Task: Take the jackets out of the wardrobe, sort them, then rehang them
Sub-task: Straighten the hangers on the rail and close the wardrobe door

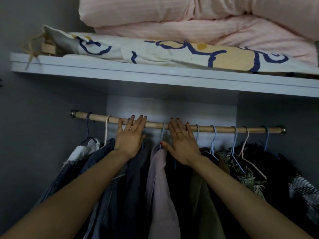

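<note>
A wooden rail [222, 129] runs across the wardrobe with several jackets hanging from it on thin hangers. A denim jacket [96, 157] hangs at the left, a pale lilac jacket [160, 183] in the middle, an olive one [202, 195] to its right and dark ones [269, 163] further right. My left hand [130, 137] reaches up with straight fingers lying over the rail. My right hand [182, 144] is raised beside it, fingers straight against the rail, thumb near the lilac jacket's hanger hook [162, 133]. Neither hand holds anything.
A white shelf [120, 71] sits just above the rail, loaded with a patterned cream cover [172, 52] and folded pink bedding [207, 19]. Grey wardrobe walls close in at the left and right. A black-and-white patterned garment [303, 192] hangs at the far right.
</note>
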